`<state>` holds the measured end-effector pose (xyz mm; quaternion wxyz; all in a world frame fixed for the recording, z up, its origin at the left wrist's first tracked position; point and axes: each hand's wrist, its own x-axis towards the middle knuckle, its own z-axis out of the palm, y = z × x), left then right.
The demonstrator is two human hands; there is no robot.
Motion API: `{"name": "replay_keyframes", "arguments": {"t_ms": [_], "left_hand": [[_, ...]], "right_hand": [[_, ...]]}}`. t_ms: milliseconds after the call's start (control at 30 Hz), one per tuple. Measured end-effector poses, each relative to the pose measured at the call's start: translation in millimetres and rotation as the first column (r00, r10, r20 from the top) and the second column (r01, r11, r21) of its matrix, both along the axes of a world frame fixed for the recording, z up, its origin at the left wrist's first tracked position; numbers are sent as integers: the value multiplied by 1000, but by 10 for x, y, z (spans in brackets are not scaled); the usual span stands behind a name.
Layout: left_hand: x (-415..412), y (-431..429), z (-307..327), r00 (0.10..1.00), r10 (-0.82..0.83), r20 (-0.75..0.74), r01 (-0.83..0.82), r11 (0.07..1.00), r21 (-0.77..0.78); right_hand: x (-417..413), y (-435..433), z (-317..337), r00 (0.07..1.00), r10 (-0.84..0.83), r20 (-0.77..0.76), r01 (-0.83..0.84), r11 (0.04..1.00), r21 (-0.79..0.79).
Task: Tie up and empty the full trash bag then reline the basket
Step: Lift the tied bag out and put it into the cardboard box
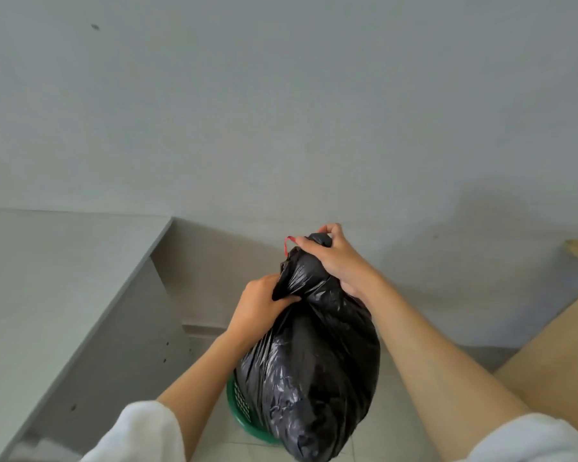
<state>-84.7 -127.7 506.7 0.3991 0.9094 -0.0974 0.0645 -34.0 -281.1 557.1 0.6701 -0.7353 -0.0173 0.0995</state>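
Fingers (309,243) of the right hand (341,261) curl round the bunched top of a black trash bag (314,361), closing on the plastic at its highest point. A loop of red drawstring (287,245) sticks out just left of the fingertips. The left hand (257,306) grips a loose flap of the same plastic at the left side of the bag's neck, lower than the right hand. Its thumb presses across the fold, while the rest of its fingers are hidden behind the plastic, and how they lie cannot be told. Between the two hands the neck of the bag is cinched narrow. Below the neck the bag swells full and rounded, its surface creased and shiny.

A green basket (239,406) with a slotted wall shows only as a curved strip at the bag's lower left. The bag covers the rest, and whether the bag's bottom sits inside the basket cannot be told. Pale floor tiles (227,443) lie beneath the bag. Left of the bag stands a grey worktop (47,278) with its side panel, apart from it. Right of the bag, a tan wooden board (548,361) slants along the frame edge. Behind the bag rises a plain pale wall (281,95). Both forearms (431,355) are bare, reaching to the bag from white sleeves (141,433) at the bottom of the frame.
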Motion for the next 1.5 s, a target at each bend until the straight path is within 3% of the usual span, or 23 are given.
{"name": "replay_keyframes", "arguments": {"t_ms": [200,300,400,533,733,867,967,1267,1500], "left_hand": [[-589,1,655,995,73,64,-72,997,-31],[-817,189,900,991,132,35,-130,990,-61],[-1003,463,1187,984,175,11,-173,978,-114],[-1374,995,1529,994,106,10,-103,984,-142],[-2360,2087,1837,994,53,97,-41,992,-123],[-2877,2863,2025,977,153,148,-130,979,-154],[-3159,3378,2128,949,229,217,-203,970,-135],[-3354,5023,2575,850,342,402,-298,940,-168],[-3322,6598,3069,859,345,379,-286,936,-205]], "right_hand": [[-444,5,514,959,144,244,-28,906,-422],[-729,170,727,917,203,343,-35,899,-436],[-1091,351,958,926,290,241,-188,909,-372],[-1471,713,1201,890,372,265,-221,859,-462],[-2117,1861,1493,890,382,251,-305,906,-295],[-2527,2716,1649,926,339,166,-324,940,-111],[-2733,3338,1750,935,315,164,-309,949,-61],[-3040,5133,2414,893,349,283,-376,926,42],[-2986,6689,2868,880,395,263,-443,882,159]]}}
